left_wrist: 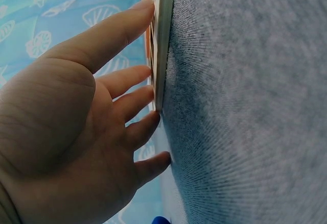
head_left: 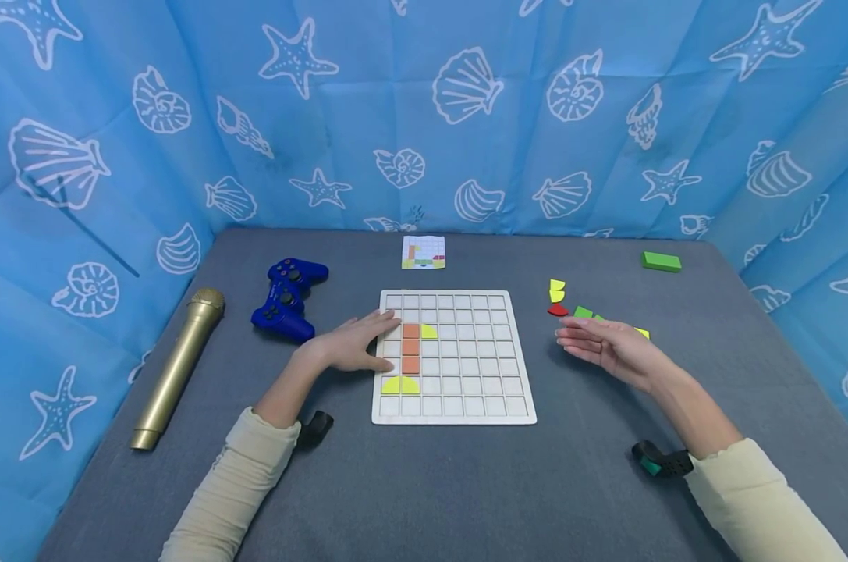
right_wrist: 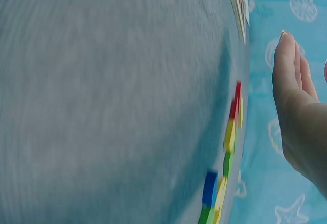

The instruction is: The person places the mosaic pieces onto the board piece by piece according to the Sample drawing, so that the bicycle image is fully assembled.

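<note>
A white grid board [head_left: 459,359] lies on the table. Three orange square pieces [head_left: 411,349] run down one column, with a yellow quarter-round piece [head_left: 429,332] beside the top one. Two more yellow pieces [head_left: 400,385] sit side by side lower left. My left hand [head_left: 351,343] rests at the board's left edge, thumb and fingers spread, fingertips right at the rim in the left wrist view. My right hand [head_left: 609,349] hovers to the right of the board, fingers extended together and holding nothing. Under and behind it lie a red piece [head_left: 558,310] and green pieces [head_left: 583,312], partly hidden.
A pattern card [head_left: 424,253] lies behind the board. A blue game controller [head_left: 288,300] and a gold microphone [head_left: 178,371] are on the left. Two yellow pieces [head_left: 557,291] lie right of the board; a green block [head_left: 661,261] is far right. The right wrist view shows a blue piece [right_wrist: 209,188].
</note>
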Tool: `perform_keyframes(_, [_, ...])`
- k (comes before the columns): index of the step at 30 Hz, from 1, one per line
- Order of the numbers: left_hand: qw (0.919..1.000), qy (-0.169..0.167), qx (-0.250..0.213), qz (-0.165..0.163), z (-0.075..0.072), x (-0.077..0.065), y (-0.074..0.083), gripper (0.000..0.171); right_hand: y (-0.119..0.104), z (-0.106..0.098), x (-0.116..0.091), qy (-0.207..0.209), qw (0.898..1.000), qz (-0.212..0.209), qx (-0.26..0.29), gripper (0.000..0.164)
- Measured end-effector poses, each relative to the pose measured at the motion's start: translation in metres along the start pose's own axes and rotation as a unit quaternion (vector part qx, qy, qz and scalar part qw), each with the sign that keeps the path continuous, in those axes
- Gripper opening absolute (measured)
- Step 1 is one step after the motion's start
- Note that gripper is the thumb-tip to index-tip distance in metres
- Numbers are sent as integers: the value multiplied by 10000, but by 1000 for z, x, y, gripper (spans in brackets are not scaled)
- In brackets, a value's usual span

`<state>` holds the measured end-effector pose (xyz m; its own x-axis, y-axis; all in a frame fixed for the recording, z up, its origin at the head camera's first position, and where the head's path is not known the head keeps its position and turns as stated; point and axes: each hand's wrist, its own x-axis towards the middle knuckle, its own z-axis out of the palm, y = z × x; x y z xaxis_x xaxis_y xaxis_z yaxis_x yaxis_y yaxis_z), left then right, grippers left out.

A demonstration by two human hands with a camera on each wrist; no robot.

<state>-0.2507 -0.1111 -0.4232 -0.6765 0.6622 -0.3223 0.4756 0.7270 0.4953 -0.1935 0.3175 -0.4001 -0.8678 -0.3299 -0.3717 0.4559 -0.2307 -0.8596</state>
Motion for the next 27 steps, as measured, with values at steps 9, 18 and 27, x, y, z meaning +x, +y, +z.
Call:
perform_keyframes(9, [10000, -14, -29, 56, -1, -2, 3, 80, -7, -28, -17, -70, 9996, -175, 201, 27])
perform_keyframes(18, [10000, 6, -31, 49, -2, -3, 3, 80, -10, -57, -27, 216, 9991, -355, -2, 27])
perform_keyframes(27, [10000, -56, -41, -29, -2, 1, 2, 81, -8, -76, -28, 1243, 9840, -388, -1215, 38])
